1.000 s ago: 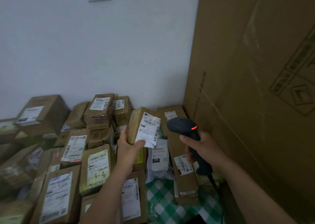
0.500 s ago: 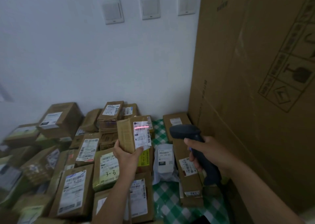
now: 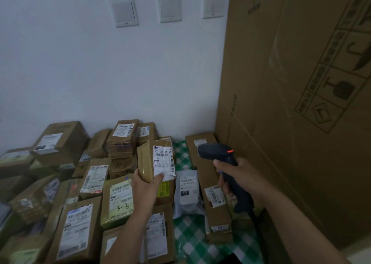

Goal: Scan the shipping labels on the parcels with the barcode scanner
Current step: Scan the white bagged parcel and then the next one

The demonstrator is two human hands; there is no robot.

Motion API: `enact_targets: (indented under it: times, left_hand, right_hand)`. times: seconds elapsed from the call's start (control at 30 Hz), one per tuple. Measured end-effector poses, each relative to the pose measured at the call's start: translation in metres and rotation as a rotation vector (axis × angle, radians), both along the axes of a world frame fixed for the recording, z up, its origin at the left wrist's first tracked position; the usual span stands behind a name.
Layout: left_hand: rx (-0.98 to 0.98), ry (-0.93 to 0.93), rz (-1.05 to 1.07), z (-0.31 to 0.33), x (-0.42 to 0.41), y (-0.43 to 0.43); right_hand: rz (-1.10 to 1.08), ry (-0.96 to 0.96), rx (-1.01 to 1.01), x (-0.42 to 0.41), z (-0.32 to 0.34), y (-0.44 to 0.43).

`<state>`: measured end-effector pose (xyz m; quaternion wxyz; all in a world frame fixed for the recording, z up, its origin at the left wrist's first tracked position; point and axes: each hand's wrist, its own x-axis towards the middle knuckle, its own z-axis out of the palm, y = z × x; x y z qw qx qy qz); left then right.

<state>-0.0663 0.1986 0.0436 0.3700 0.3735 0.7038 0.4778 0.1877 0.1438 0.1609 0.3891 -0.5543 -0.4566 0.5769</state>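
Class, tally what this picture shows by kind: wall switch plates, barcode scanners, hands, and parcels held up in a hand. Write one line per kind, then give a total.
Wall switch plates: 3
Barcode scanner: 1
Hands, left hand and right hand: 2
Held parcel: 1
Total: 7

Held parcel: up in the left hand, centre, above the pile, shipping label on its near face.
Barcode scanner: in the right hand, just right of the held parcel, apart from it, nose pointing left.
Parcel pile: spread across the left, from near side to far wall.
Bagged parcel: down on the cloth, between pile and long box.
Long box: running near to far, just left of the tall carton.
Tall carton: filling the right side.
Wall switches: three in a row, high on the far wall.
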Motion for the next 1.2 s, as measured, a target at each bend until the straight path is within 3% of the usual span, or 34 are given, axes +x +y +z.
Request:
enact_targets:
  times: [0.17, 0.33, 0.73, 1.2]
  left_hand:
    - [-0.112, -0.02, -0.079, -0.017, 0.005, 0.022]
    - [-0.208, -0.181, -0.115, -0.034, 0.023, 0.065]
    - [-0.301, -0.02, -0.244, -0.109, 0.065, 0.19]
    - [-0.288, 0.007, -0.435, -0.142, 0.052, 0.211]
  right_hand:
    - [-0.103, 0.029, 0.018, 0.009, -0.007, 0.027]
    - [-0.105, 0.001, -0.006, 0.011, -0.018, 0.065]
    - [-0.111, -0.122, -0.079, 0.016, -0.077, 0.162]
    - [-0.019, -0.165, -0.13, 0.002, -0.109, 0.191]
